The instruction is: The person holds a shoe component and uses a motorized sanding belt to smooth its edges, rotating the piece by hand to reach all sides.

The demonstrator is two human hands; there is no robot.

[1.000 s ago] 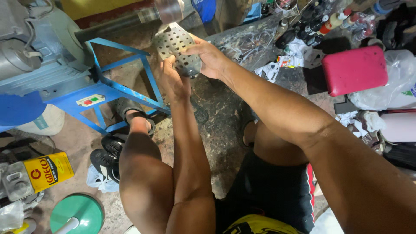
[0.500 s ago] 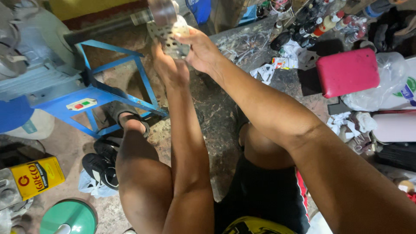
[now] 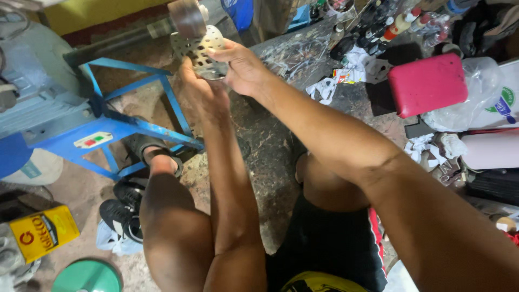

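A: Far left, low?
B: Yellow tin (image 3: pixel 44 232); green lid (image 3: pixel 86 277); black shoes (image 3: pixel 123 208).
A: Next?
B: Blue metal frame (image 3: pixel 135 127), beside the sandalled foot.
A: Top centre?
B: Perforated metal piece (image 3: pixel 201 50), held up against the spinning wheel (image 3: pixel 188 16). Left hand (image 3: pixel 201 89) grips its lower edge; right hand (image 3: pixel 243 67) clasps its right side.
A: Right?
B: Pink box (image 3: pixel 427 84), well apart.

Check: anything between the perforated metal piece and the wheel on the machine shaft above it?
Nothing visible does. The perforated metal piece sits right under the cylindrical wheel, its top edge at the wheel's face, with no object in between. Both hands grip it from below: left hand, right hand.
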